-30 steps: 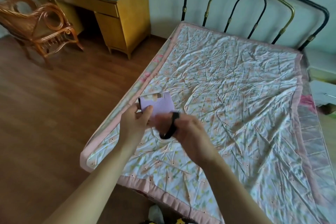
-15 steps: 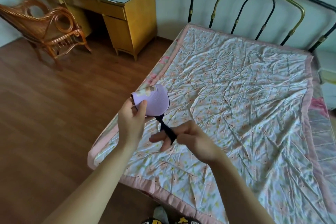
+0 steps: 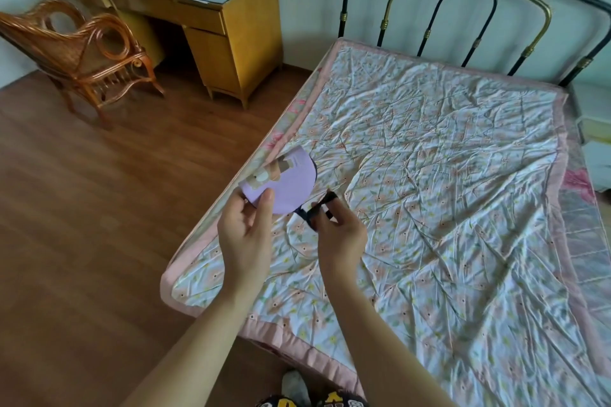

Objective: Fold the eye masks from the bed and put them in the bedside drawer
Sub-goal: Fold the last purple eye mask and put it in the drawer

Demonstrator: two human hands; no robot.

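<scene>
Here left hand (image 3: 244, 235) pinches eye mask (image 3: 287, 185), right hand (image 3: 340, 235) its strap (image 3: 317, 208).

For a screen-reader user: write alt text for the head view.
Two bare hands hold a folded lilac eye mask above a floral quilt: the left hand pinches the pad, the right hand pulls its black strap. A yellow desk and rattan chair stand beyond.

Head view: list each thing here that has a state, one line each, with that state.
eye mask: folded, held up above the bed edge
strap: dark, stretched from the mask to the right hand
left hand: pinching the eye mask
right hand: gripping the strap
bedspread: spread over the bed, wrinkled
desk: doors and drawers look shut
chair: upright, nobody in it
</scene>
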